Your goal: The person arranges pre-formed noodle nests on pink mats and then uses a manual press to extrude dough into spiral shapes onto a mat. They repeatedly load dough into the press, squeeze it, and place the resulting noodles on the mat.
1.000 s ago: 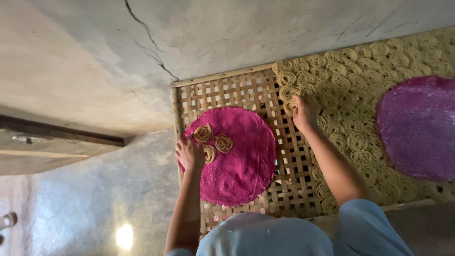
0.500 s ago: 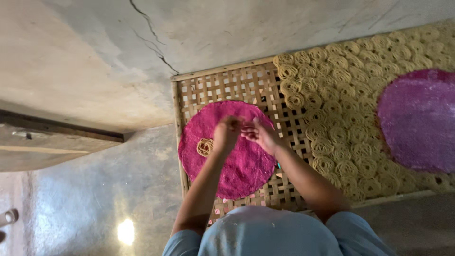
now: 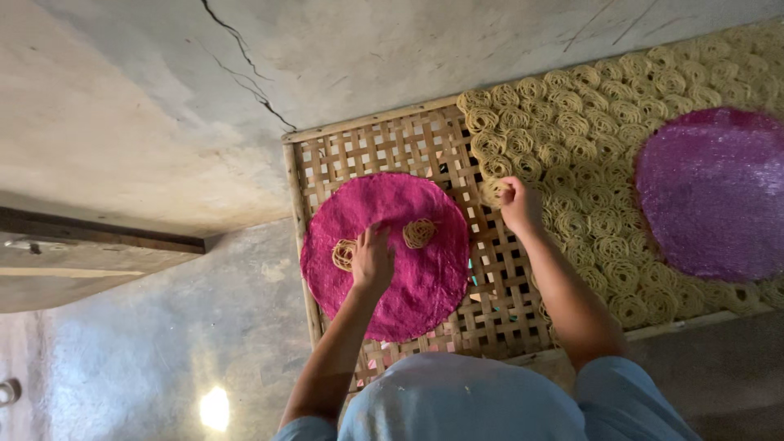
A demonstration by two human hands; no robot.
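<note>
- The left hand (image 3: 372, 260) lies on the pink round mat (image 3: 388, 255), fingers loosely spread and flat, gripping nothing that shows.
- Just to the outer side of that hand, touching its edge, sits one noodle coil (image 3: 344, 254); a second noodle coil (image 3: 419, 233) rests on the mat just beyond the fingertips, toward the other hand.
- The right hand (image 3: 520, 202) is well apart from the left, curled into a loose fist at the near edge of the spread of coils (image 3: 588, 163); the fingers seem to pinch a coil there, though I cannot tell for certain.
- The pink mat lies on a woven bamboo tray (image 3: 384, 147), which lies under both hands.
- Beyond the right hand, farther out, a purple round mat (image 3: 710, 192) lies on top of the coils.
- The tray rests on a grey concrete floor (image 3: 163, 122), cracked beyond the left hand.
- Both forearms come from light blue sleeves (image 3: 457, 404) at the near edge.
</note>
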